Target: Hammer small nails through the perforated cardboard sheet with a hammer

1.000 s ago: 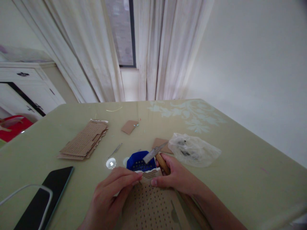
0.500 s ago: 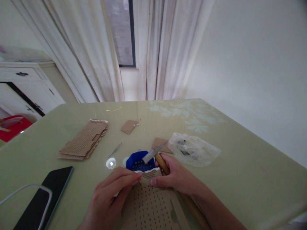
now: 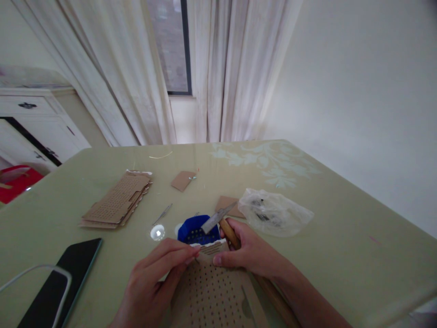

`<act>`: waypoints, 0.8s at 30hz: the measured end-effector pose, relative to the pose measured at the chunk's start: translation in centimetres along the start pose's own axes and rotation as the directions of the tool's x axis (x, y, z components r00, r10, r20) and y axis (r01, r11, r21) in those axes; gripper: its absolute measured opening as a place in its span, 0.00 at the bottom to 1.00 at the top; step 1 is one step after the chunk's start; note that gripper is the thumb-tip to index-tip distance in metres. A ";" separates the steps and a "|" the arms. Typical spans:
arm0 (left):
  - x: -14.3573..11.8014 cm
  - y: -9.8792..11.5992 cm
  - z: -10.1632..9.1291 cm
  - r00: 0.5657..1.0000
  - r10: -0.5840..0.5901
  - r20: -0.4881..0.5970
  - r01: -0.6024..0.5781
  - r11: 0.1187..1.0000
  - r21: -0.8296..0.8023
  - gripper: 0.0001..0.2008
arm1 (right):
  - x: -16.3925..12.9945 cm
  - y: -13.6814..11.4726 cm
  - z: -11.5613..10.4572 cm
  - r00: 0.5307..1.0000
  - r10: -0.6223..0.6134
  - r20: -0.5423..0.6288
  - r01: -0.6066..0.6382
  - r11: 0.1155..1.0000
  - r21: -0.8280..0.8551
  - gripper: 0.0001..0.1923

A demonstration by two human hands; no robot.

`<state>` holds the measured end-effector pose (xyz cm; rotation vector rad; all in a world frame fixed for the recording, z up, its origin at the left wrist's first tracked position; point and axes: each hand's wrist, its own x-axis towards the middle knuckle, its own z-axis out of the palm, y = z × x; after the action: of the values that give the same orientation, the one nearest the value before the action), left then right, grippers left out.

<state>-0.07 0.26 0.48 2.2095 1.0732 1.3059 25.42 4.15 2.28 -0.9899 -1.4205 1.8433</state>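
A brown perforated cardboard sheet (image 3: 211, 291) lies close in front of me, its far edge torn white with the ribbed inside showing. My left hand (image 3: 159, 273) pinches it at the far left corner; a tiny dark sliver shows under the fingertips, too small to name. My right hand (image 3: 251, 250) is wrapped round the wooden handle of a hammer (image 3: 229, 233), with the thumb resting on the cardboard. The hammer's flat metal head points over a blue tray with holes (image 3: 194, 223) just beyond the sheet. The lower handle runs under my right forearm.
A stack of perforated cardboard (image 3: 118, 198) lies at the left, with tweezers (image 3: 162, 214) nearby. A black tablet-like slab (image 3: 64, 278) with a white cable is nearer. Small cardboard pieces (image 3: 183, 180) and a clear plastic bag (image 3: 276, 212) with dark bits lie farther back.
The view has shifted very slightly. Both hands keep their hold, and the cardboard and hammer stay in nearly the same place.
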 end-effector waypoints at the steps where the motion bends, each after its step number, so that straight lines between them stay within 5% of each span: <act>1: 0.0 0.0 0.0 1.000 -0.001 -0.001 0.001 1.000 0.003 0.13 | 0.0 -0.1 0.0 1.000 -0.001 0.000 0.001 1.000 0.001 0.32; 12: 0.0 0.0 0.0 1.000 0.017 0.015 -0.017 1.000 -0.018 0.14 | 0.0 0.3 -0.1 1.000 0.005 -0.015 -0.005 0.999 -0.037 0.33; 17: 0.1 0.1 0.1 0.997 -0.082 0.008 0.082 0.996 0.020 0.16 | -0.1 0.0 -0.1 1.000 0.005 -0.002 -0.005 1.000 -0.023 0.34; 20: 0.2 0.3 0.3 0.995 -0.091 0.035 0.090 0.996 0.025 0.06 | -0.2 -0.2 -0.1 0.999 -0.009 -0.032 0.005 0.993 -0.119 0.34; 24: 0.0 0.3 0.8 0.993 -0.116 0.015 0.117 0.993 -0.020 0.04 | -0.1 0.5 -0.6 0.991 -0.055 -0.121 0.017 0.956 -0.293 0.24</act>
<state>0.75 0.14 0.29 2.1038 1.1592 1.2443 25.96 4.20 1.76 -1.1940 -1.6495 1.5414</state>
